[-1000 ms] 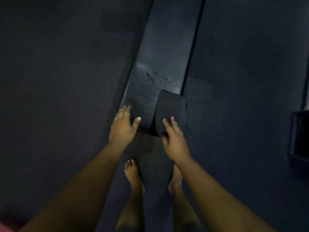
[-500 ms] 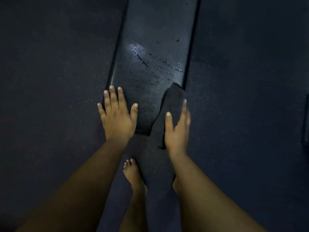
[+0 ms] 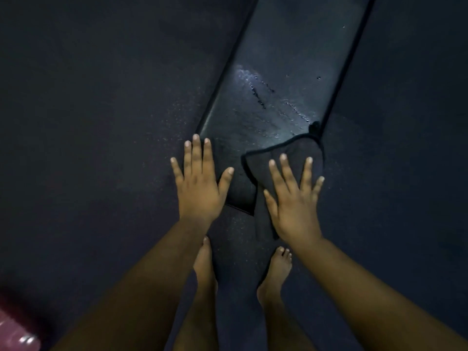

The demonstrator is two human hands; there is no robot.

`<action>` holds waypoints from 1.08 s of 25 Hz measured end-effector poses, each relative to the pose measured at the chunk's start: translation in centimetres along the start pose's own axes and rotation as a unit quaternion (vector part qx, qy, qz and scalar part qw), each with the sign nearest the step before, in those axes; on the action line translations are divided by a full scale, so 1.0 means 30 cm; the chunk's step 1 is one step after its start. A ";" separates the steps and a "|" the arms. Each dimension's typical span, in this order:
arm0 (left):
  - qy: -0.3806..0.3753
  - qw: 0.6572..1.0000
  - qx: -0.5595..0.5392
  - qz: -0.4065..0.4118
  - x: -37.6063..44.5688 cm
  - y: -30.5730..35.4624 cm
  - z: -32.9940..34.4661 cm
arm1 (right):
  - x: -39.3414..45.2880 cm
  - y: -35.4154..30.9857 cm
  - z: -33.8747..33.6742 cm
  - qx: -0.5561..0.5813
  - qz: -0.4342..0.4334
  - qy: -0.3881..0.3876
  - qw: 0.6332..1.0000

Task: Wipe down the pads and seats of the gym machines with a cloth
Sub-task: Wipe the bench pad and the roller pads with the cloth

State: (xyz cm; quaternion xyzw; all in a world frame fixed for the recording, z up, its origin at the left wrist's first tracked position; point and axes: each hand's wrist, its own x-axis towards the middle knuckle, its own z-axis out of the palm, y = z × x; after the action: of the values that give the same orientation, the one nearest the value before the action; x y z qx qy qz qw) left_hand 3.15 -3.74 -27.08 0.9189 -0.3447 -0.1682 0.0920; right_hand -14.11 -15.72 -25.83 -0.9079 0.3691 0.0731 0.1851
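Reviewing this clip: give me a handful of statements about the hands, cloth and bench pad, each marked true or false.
1. The right hand presses flat on the dark cloth. True.
2. The cloth lies on the near end of the bench pad. True.
3. The left hand grips the cloth. False: it rests open on the pad's near left corner, apart from the cloth.
4. The pad is completely dry. False: wet streaks shine beyond the cloth.
5. The person wears shoes. False: the feet are bare.

Black bench pad (image 3: 286,79) with pale wet streaks, black cloth (image 3: 283,160), dark speckled floor (image 3: 101,122)
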 end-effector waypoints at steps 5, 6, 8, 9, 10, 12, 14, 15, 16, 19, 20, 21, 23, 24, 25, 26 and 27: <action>0.014 0.991 -0.091 -0.101 -0.173 -0.042 0.051 | 0.246 -0.084 -0.056 -0.106 -0.219 -0.069 0.967; 0.020 0.988 -0.108 -0.111 -0.189 -0.036 0.065 | 0.302 -0.136 -0.062 -0.120 -0.268 -0.085 0.952; 0.024 0.982 -0.134 -0.133 -0.193 -0.013 0.077 | 0.346 -0.181 -0.064 -0.136 -0.302 -0.088 0.940; 0.019 0.979 -0.145 -0.142 -0.193 -0.002 0.075 | 0.325 -0.166 -0.067 -0.144 -0.290 -0.072 0.943; 0.011 0.978 -0.149 -0.145 -0.192 0.003 0.073 | 0.287 -0.129 -0.072 -0.156 -0.266 -0.055 0.950; 0.006 0.983 -0.129 -0.134 -0.189 -0.004 0.068 | 0.185 -0.040 -0.082 -0.180 -0.220 -0.048 0.958; 0.009 0.990 -0.104 -0.096 -0.183 -0.033 0.065 | 0.118 0.011 -0.089 -0.194 -0.226 -0.074 0.952; 0.006 0.992 -0.101 -0.076 -0.178 -0.054 0.067 | 0.126 -0.004 -0.085 -0.194 -0.247 -0.079 0.946; 0.002 0.993 -0.103 -0.066 -0.177 -0.074 0.067 | 0.161 -0.049 -0.076 -0.190 -0.280 -0.080 0.938; 0.006 0.994 -0.086 -0.062 -0.188 -0.094 0.067 | 0.328 -0.267 -0.025 -0.152 -0.360 -0.086 0.917; 0.009 0.996 -0.069 -0.059 -0.194 -0.089 0.067 | 0.379 -0.323 -0.013 -0.147 -0.354 -0.080 0.920; 0.005 0.997 -0.061 -0.056 -0.195 -0.086 0.064 | 0.408 -0.351 -0.006 -0.141 -0.332 -0.071 0.930; -0.017 0.997 -0.061 -0.048 -0.188 -0.091 0.041 | 0.384 -0.324 -0.008 -0.134 -0.274 -0.051 0.951; -0.025 0.997 -0.058 -0.036 -0.183 -0.095 0.025 | 0.338 -0.279 -0.022 -0.132 -0.242 -0.044 0.960; -0.031 0.998 -0.052 -0.019 -0.173 -0.097 0.006 | 0.280 -0.222 -0.038 -0.133 -0.209 -0.043 0.968; -0.036 0.998 -0.048 0.002 -0.157 -0.093 -0.012 | 0.219 -0.165 -0.061 -0.140 -0.183 -0.049 0.972; -0.038 0.998 -0.048 0.018 -0.136 -0.087 -0.024 | 0.173 -0.118 -0.077 -0.153 -0.168 -0.067 0.972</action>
State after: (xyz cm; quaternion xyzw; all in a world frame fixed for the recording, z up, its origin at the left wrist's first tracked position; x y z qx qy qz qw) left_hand 2.12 0.96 -26.17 0.8999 -0.3563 -0.2177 0.1259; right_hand -7.94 -17.63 -24.10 -0.9673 0.1826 0.1575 0.0782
